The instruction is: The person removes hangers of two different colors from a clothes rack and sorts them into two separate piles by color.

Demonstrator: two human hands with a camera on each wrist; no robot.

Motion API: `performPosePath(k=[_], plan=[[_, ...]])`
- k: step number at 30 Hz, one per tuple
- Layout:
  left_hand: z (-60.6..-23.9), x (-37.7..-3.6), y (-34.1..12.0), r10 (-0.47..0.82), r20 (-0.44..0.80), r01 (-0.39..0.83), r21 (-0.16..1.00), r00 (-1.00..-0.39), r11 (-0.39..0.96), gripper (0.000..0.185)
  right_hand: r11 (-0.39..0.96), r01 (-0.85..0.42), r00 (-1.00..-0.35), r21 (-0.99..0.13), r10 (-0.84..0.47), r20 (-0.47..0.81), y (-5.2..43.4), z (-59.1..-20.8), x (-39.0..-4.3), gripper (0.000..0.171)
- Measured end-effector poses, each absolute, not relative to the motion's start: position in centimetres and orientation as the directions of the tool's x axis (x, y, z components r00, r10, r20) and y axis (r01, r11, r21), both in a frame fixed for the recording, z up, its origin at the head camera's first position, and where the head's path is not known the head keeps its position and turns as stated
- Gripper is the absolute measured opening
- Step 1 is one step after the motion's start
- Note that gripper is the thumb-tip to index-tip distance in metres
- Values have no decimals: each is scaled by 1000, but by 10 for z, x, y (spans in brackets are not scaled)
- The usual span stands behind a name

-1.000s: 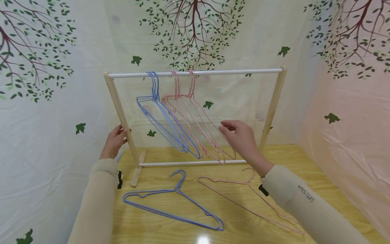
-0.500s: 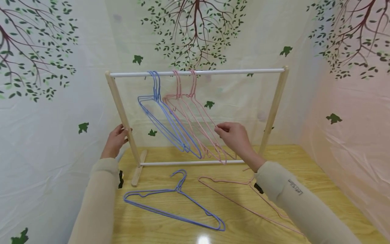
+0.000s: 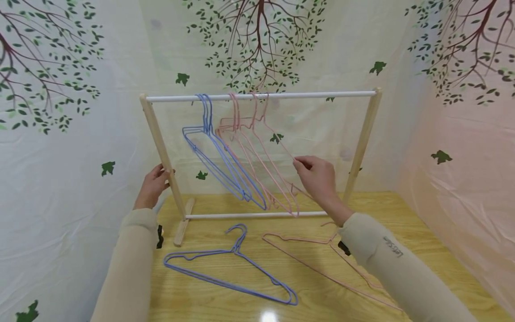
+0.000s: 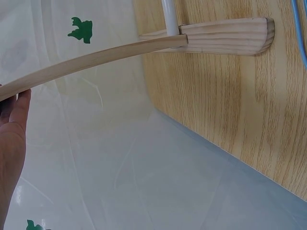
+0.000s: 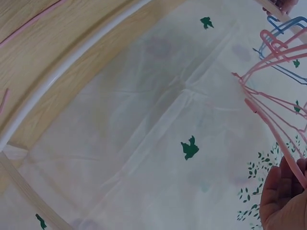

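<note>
Head view: my left hand grips the rack's wooden post at centre left, my right hand pinches the pink hanger mid-frame, hook near the white rail. I reckon it could snag neighbouring hangers; open rail lies to the right
</note>
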State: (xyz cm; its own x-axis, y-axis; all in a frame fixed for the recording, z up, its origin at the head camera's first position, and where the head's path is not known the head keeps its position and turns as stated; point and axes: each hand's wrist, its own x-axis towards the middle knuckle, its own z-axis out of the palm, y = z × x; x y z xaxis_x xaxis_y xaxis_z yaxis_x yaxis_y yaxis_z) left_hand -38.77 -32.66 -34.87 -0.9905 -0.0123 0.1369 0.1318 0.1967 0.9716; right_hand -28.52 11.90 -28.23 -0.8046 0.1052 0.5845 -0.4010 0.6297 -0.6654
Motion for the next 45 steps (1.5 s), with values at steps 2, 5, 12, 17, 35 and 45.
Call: performPosePath(k=[2,5,12,17,35,45], plan=[[-349,-388,-327,-12,141,136,971,-990,196,55,627,-399,-799,-669,120,590,123,-281,-284,21],[-349,-388,-327,-17,139,132,969,-990,209,56,621,-399,-796,-675,130,591,129,-279,-282,22],[-347,-386,-326,-23,134,127,970,-991,209,58,617,-410,-781,-672,143,608,143,-278,-276,20],[-343,-385,-327,-19,138,131,968,-990,215,59,608,-414,-778,-677,150,610,153,-277,-271,21],[-317,-387,-329,-10,187,178,951,-982,253,56,641,-394,-766,-658,167,621,202,-281,-251,22],[-317,-386,-329,-10,185,176,950,-983,259,57,669,-368,-771,-646,168,614,232,-297,-232,22]])
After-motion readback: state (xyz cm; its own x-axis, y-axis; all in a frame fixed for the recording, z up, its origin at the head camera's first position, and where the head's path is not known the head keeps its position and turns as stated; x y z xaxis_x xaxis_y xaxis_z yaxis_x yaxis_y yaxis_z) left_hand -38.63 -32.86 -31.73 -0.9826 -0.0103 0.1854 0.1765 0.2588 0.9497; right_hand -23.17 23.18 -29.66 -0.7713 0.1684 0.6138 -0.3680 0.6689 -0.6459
